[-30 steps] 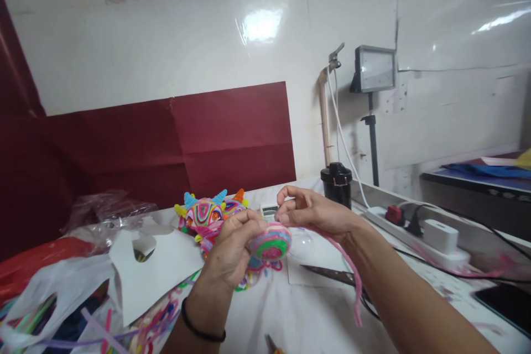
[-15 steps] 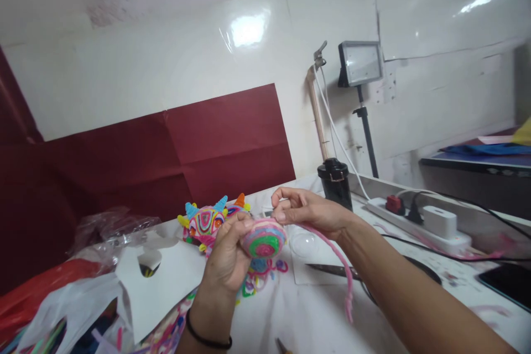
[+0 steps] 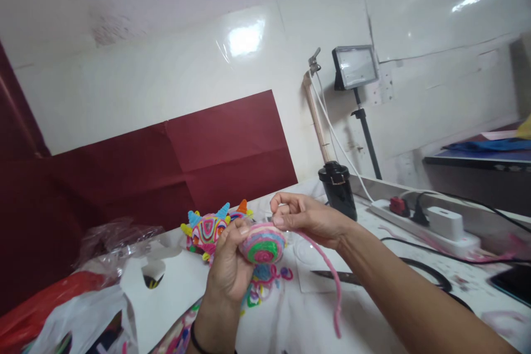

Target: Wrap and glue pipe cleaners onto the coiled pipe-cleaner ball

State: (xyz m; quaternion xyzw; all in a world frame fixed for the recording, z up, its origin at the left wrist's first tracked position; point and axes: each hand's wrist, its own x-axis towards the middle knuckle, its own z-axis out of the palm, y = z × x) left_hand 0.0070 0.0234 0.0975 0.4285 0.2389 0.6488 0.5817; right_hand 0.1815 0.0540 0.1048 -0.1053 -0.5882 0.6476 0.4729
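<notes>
Head view: the left hand (image 3: 228,265) is closed around a ball (image 3: 263,243) wound in pink, green and blue rings, held up above the desk (image 3: 298,315). The right hand (image 3: 305,215) pinches a pink pipe cleaner (image 3: 332,282) at the ball's top edge; its loose tail hangs toward the desk. Winding it well likely means keeping the strand taut, laying each turn snug beside the last. Scissors (image 3: 332,276) lie nearby.

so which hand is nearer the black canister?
Right. The right hand pinches the pink pipe cleaner just left of the black canister; the left hand holds the ball farther left.
</notes>
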